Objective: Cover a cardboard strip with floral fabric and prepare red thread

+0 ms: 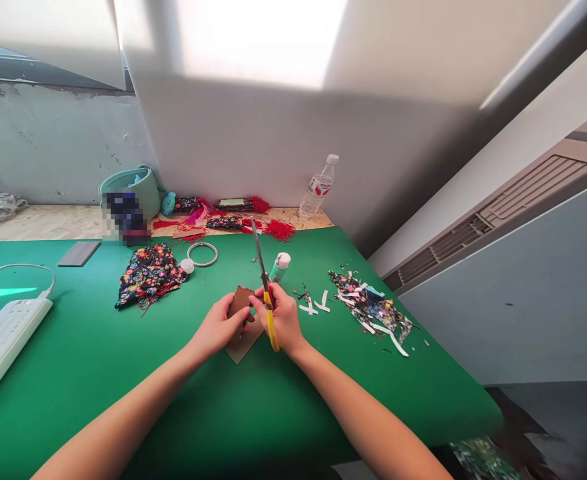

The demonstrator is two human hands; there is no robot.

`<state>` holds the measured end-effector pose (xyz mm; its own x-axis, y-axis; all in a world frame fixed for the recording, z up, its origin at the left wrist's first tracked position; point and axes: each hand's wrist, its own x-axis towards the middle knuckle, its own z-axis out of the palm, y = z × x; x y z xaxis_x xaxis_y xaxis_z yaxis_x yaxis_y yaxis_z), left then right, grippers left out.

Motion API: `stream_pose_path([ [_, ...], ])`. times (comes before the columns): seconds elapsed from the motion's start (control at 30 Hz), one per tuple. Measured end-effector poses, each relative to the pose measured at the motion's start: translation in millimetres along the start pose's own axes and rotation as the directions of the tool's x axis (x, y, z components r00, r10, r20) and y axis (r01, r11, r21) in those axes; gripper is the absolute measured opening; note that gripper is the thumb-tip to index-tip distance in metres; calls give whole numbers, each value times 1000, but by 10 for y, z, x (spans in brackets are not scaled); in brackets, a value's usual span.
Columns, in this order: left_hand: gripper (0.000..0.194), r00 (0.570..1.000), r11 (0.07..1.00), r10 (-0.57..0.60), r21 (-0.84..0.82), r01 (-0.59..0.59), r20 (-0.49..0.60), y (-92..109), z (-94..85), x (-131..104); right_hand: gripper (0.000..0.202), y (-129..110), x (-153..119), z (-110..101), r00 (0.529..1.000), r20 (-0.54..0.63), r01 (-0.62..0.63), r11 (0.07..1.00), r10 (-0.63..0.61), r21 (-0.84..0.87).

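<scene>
My left hand (pixel 223 322) is closed on a small brown piece (pixel 240 301) with a dark patterned edge; whether it is card or cloth I cannot tell. My right hand (pixel 284 317) holds scissors (pixel 270 319) with yellow handles, their blades pointing away from me. The fingertips of both hands meet near the brown piece. Under the hands lies a flat tan card (pixel 240 347) on the green tabletop (pixel 173 387). Just beyond my right hand stands a green glue stick (pixel 280 267) with a white top.
Floral fabric (pixel 150 273), a white cap (pixel 187 266) and a tape ring (pixel 202 254) lie left of centre. Scraps (pixel 370 303) are heaped at right. Tasselled pieces (pixel 226 223), a water bottle (pixel 319 187) and a teal basket (pixel 143 190) line the back. A power strip (pixel 13 333) sits at left.
</scene>
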<state>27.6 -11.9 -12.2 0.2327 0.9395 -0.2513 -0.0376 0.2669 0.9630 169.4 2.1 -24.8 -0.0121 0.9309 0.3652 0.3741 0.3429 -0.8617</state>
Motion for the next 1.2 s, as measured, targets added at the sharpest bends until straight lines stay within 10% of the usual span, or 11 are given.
stream_pose_path([
  [1.2, 33, 998, 986, 47, 164, -39, -43, -30, -4, -20, 20, 2, -12, 13, 984, 101, -163, 969, 146, 187],
])
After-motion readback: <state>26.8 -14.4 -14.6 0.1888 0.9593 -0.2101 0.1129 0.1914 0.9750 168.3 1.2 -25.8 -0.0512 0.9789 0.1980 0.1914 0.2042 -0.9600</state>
